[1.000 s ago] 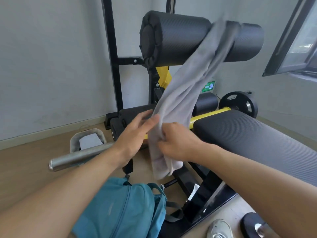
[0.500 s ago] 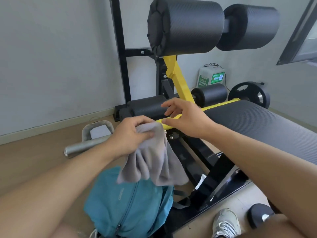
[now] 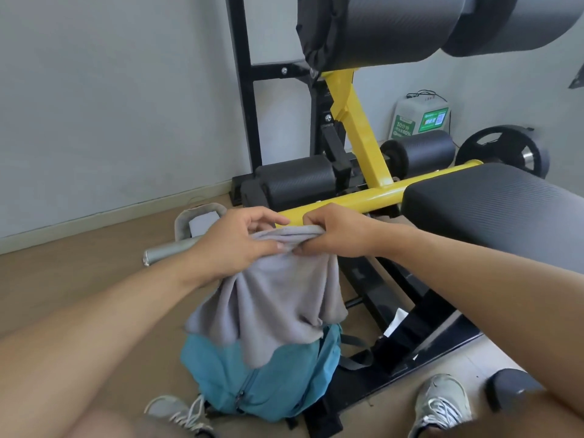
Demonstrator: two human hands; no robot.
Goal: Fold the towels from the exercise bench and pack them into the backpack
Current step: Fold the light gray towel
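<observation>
Head view: both hands meet at centre frame over a grey towel. The left hand grips the towel's top edge with curled fingers and thumb; the right hand, touching it at 3 o'clock, pinches the same bunched edge. The towel hangs from both grips, its lower edge draped over the top of a teal backpack standing on the floor at 6 o'clock. The bench, black padded, runs off toward 3 o'clock on a yellow bar just behind the hands. Two big black rollers sit at 12 o'clock, with smaller ones lower down near the wall. A steel bar end sticks out at 9 o'clock of the left hand. A weight plate leans at 2 o'clock. Two pale shoes flank the backpack at the bottom.
</observation>
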